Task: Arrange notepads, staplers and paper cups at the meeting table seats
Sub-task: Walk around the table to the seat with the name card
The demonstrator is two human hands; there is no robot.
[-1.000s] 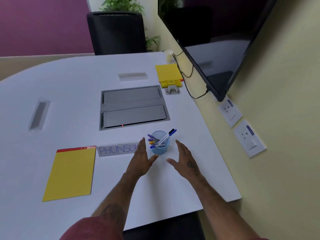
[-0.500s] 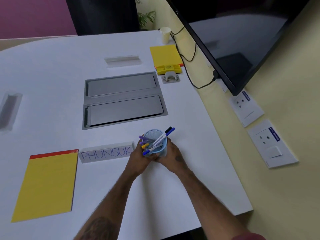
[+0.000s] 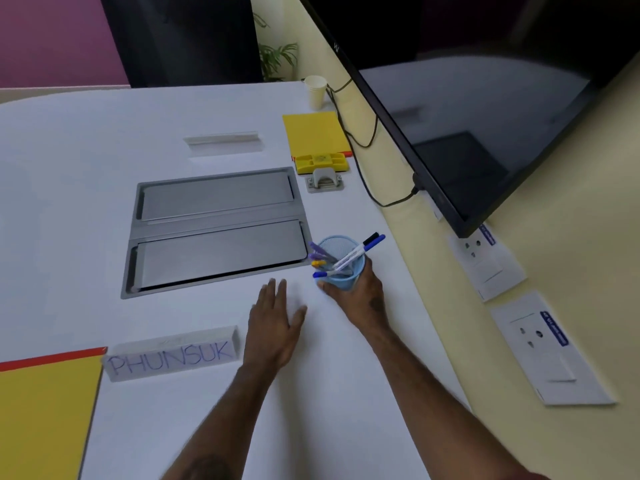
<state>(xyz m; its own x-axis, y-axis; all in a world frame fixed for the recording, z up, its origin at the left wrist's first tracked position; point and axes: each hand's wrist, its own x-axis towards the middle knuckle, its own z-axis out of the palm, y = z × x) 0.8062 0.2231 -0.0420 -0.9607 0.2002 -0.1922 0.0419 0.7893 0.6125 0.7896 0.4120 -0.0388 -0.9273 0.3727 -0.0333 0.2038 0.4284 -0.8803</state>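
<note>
Landmark: the grey cable hatch (image 3: pixel 218 216) sunk into the table (image 3: pixel 69 185); we place everything from it.
Right hand (image 3: pixel 363 296): at the hatch's near right corner, fingers curled round the blue pen cup (image 3: pixel 341 280) from the side facing us, thumb on its left wall.
Pen cup: held roughly upright, just off that corner; we cannot tell whether its base touches the table. The pens (image 3: pixel 353 254) lean out to both sides.
Left hand (image 3: pixel 273 327): just on our side of the hatch's near edge, palm down, fingers straight and together, holding nothing.
Near notepad (image 3: pixel 48 410): well on our side of the hatch and off its left end, long axis running from the hatch towards us, red binding edge facing the hatch.
Name card (image 3: pixel 173 358): between the hatch's near edge and us, beside that notepad's top right corner.
Far set: beyond the hatch's far right corner lies a second notepad (image 3: pixel 313 133), with what we take for a yellow stapler (image 3: pixel 321 163) on its hatch-side end and a paper cup (image 3: pixel 316 93) further out.
Relation that matters: we judge the free left hand nearer the near notepad, the right hand nearer the far set.
Judgement: the near seat shows no stapler or cup, so we think it is unfinished.
</note>
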